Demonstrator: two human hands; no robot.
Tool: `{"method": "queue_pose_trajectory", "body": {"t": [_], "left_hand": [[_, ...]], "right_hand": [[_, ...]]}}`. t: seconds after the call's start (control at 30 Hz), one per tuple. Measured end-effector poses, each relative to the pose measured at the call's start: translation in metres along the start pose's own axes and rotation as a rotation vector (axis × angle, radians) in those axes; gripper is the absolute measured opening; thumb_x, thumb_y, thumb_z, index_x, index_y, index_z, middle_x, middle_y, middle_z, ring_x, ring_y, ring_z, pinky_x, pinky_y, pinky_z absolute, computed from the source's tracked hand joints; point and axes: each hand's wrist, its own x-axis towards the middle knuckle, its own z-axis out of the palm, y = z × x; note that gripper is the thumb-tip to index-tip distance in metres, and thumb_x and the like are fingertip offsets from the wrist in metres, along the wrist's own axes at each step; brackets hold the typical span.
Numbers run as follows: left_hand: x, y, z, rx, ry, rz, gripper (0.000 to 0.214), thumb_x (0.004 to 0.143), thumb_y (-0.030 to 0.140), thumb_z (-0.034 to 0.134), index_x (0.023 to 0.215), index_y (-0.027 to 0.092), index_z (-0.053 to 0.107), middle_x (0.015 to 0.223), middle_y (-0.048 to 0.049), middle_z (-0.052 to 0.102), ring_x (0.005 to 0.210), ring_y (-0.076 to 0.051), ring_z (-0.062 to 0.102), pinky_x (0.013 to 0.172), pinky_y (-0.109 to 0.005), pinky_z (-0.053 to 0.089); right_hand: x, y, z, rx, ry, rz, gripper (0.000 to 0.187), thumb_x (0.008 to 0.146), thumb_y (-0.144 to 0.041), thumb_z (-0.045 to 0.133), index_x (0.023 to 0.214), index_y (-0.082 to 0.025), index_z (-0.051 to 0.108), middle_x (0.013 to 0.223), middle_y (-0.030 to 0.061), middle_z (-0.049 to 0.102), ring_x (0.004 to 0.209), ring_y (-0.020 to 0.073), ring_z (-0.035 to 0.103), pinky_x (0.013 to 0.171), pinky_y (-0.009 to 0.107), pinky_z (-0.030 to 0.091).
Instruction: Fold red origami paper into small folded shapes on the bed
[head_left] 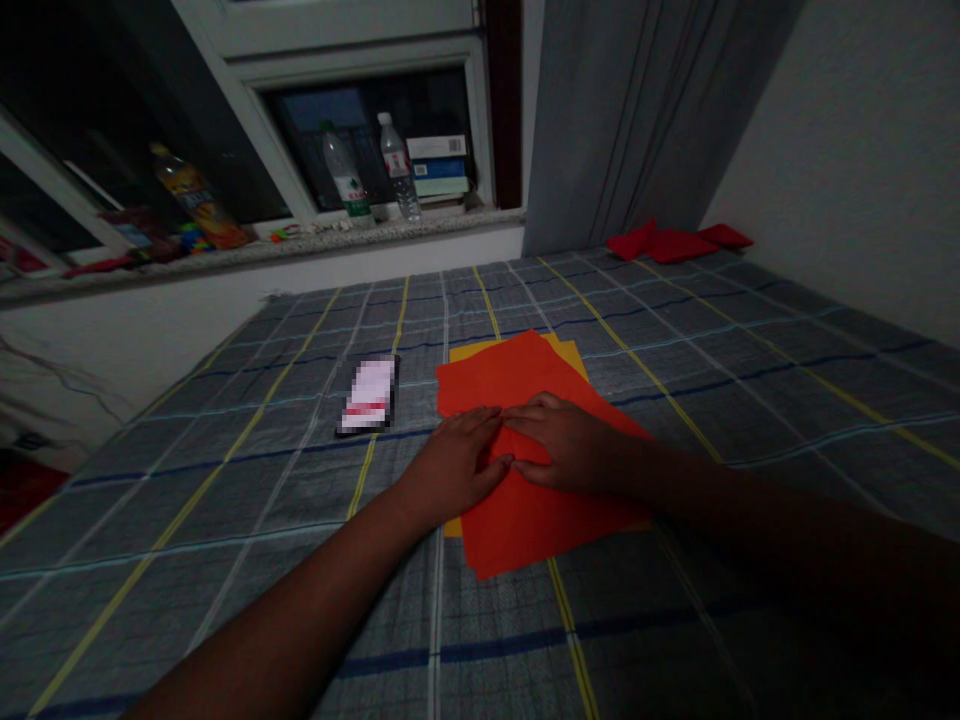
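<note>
An orange-red sheet of paper [525, 530] lies on the checked bedspread, turned at an angle over a yellow sheet [570, 352] whose edges stick out behind and at the lower left. Flat on the orange sheet rests my left hand [461, 455], fingers stretched out, its thumb pointing to the right. My right hand [562, 440] lies on the same sheet from the other side, fingers extended. The fingertips of both hands meet near the sheet's middle. Parts of the paper beneath the palms are hidden.
A phone [369, 393] with a lit screen lies left of the paper on the bedspread [285, 520]. Red cloth or paper pieces [675, 245] lie at the far right by the curtain [592, 120]. Bottles [349, 180] and stacked boxes [439, 165] stand on the windowsill [300, 245].
</note>
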Motion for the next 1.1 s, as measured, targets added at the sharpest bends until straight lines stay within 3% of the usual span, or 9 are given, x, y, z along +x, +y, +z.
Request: {"method": "queue_pose_trajectory", "body": {"t": [0.23, 0.5, 0.67, 0.8, 0.9, 1.1], "left_hand": [[0.000, -0.002, 0.000, -0.028, 0.034, 0.032, 0.056, 0.094, 0.042, 0.055, 0.141, 0.012, 0.049, 0.148, -0.0165, 0.051, 0.136, -0.028, 0.048, 0.116, -0.045, 0.035], [0.001, -0.006, 0.001, -0.002, 0.061, -0.036, 0.049, 0.094, 0.037, 0.055, 0.136, 0.012, 0.051, 0.148, -0.0159, 0.049, 0.139, -0.028, 0.043, 0.117, -0.046, 0.032], [0.005, -0.025, -0.004, 0.031, 0.092, -0.131, 0.044, 0.091, 0.034, 0.056, 0.127, 0.010, 0.053, 0.146, -0.0191, 0.048, 0.138, -0.032, 0.041, 0.116, -0.048, 0.033], [0.007, -0.046, -0.009, 0.062, 0.158, -0.199, 0.037, 0.089, 0.021, 0.048, 0.123, 0.008, 0.052, 0.134, -0.0211, 0.054, 0.127, -0.032, 0.049, 0.109, -0.049, 0.040], [0.009, -0.057, -0.011, 0.067, 0.152, -0.253, 0.032, 0.086, 0.018, 0.048, 0.116, 0.010, 0.054, 0.116, -0.0176, 0.060, 0.109, -0.030, 0.058, 0.098, -0.048, 0.047], [0.013, -0.066, -0.008, 0.027, 0.224, -0.275, 0.023, 0.088, 0.012, 0.043, 0.106, 0.015, 0.056, 0.106, -0.0144, 0.060, 0.101, -0.027, 0.059, 0.092, -0.045, 0.050]], "right_hand": [[0.000, 0.001, 0.004, 0.041, 0.020, 0.045, 0.060, 0.089, -0.043, 0.060, 0.141, -0.012, 0.052, 0.141, 0.0171, 0.056, 0.123, 0.0327, 0.051, 0.102, 0.052, 0.041], [0.002, -0.002, -0.002, 0.026, -0.041, 0.065, 0.054, 0.086, -0.039, 0.063, 0.133, -0.012, 0.060, 0.133, 0.0175, 0.062, 0.121, 0.0323, 0.053, 0.102, 0.050, 0.043], [0.002, -0.001, -0.002, 0.037, -0.047, 0.067, 0.054, 0.087, -0.041, 0.062, 0.132, -0.011, 0.061, 0.137, 0.0170, 0.060, 0.123, 0.0327, 0.053, 0.105, 0.050, 0.041], [0.002, 0.000, -0.002, 0.041, -0.039, 0.056, 0.054, 0.087, -0.041, 0.062, 0.132, -0.012, 0.061, 0.137, 0.0161, 0.061, 0.124, 0.0329, 0.052, 0.104, 0.051, 0.042], [0.002, 0.000, -0.003, 0.034, -0.046, 0.055, 0.054, 0.087, -0.041, 0.062, 0.133, -0.012, 0.061, 0.138, 0.0152, 0.061, 0.124, 0.0324, 0.052, 0.105, 0.050, 0.041], [0.002, 0.000, -0.005, 0.031, -0.065, 0.061, 0.056, 0.088, -0.041, 0.061, 0.135, -0.011, 0.059, 0.139, 0.0156, 0.060, 0.125, 0.0320, 0.053, 0.107, 0.049, 0.040]]}}
